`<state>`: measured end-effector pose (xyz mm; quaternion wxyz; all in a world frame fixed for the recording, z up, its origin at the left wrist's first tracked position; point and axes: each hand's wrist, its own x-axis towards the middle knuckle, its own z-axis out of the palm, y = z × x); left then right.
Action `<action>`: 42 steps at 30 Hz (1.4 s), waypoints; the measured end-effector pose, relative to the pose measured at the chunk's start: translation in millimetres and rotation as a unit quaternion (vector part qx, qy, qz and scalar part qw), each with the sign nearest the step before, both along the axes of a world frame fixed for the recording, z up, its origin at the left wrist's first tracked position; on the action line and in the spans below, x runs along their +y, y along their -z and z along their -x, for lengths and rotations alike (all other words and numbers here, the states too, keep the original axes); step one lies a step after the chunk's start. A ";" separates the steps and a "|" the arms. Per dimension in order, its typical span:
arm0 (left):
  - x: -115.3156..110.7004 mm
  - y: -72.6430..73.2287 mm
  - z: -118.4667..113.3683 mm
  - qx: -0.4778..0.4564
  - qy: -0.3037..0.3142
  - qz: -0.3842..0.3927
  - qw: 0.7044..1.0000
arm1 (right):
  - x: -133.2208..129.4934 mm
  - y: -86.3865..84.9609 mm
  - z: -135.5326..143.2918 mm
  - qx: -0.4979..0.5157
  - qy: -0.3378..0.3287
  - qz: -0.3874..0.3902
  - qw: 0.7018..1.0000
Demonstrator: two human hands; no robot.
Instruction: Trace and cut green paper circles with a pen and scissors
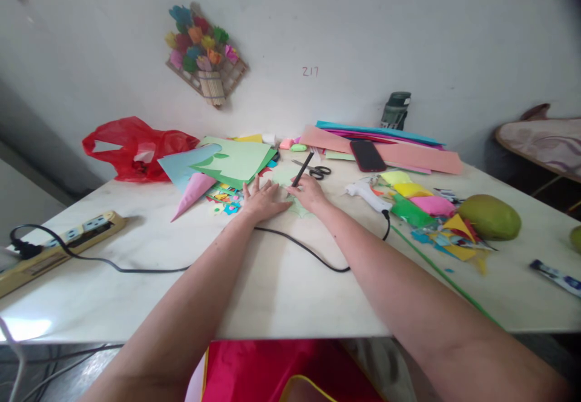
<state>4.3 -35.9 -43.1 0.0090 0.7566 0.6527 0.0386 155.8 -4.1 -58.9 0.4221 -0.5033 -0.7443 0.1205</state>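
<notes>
A pale green paper [299, 210] with a scalloped cut edge lies on the white table. My left hand [262, 201] rests flat on its left part, fingers spread. In my right hand [310, 193] is a slim black pen or pencil [303, 169], tilted up to the right, with the lower end hidden by the fingers. Black-handled scissors [320, 172] lie just beyond the right hand. Left of the left hand are small colourful paper cut-outs [229, 199] and a pink paper cone [194, 191]. Green paper sheets [238, 157] are stacked behind it.
A white glue gun [370, 195] lies at right, its black cord [313, 250] crossing under my arms to a power strip [68, 244]. A phone [367, 155] rests on coloured paper [422, 158]. Clay packets [420, 199], a green fruit [489, 217] and a red bag [138, 148] stand around.
</notes>
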 end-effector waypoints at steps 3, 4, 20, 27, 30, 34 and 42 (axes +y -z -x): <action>0.6 0.7 -0.1 0.003 -0.003 0.001 1.000 | 0.1 0.3 -0.3 -0.002 -0.003 -0.001 1.000; 0.7 0.8 -0.2 0.003 -0.003 0.001 1.000 | 0.1 0.7 -0.3 -0.002 -0.003 -0.004 1.000; -1.7 -1.7 -1.6 -0.007 -0.005 0.005 1.000 | 1.5 1.5 0.0 0.006 0.002 -0.002 1.000; -2.8 -3.3 -2.3 -0.015 -0.006 0.007 1.000 | 2.5 2.6 -0.1 0.014 -0.006 -0.004 1.000; -3.1 -3.2 -2.2 -0.016 -0.006 0.006 1.000 | 2.5 2.5 0.0 0.018 -0.006 -0.002 1.000; -3.0 -2.8 -2.2 -0.017 -0.008 0.006 1.000 | 2.0 2.4 0.1 0.026 -0.005 0.007 1.000; -2.7 -2.4 -1.9 -0.005 -0.002 0.007 1.000 | 0.7 1.0 -0.1 0.033 -0.004 0.023 0.999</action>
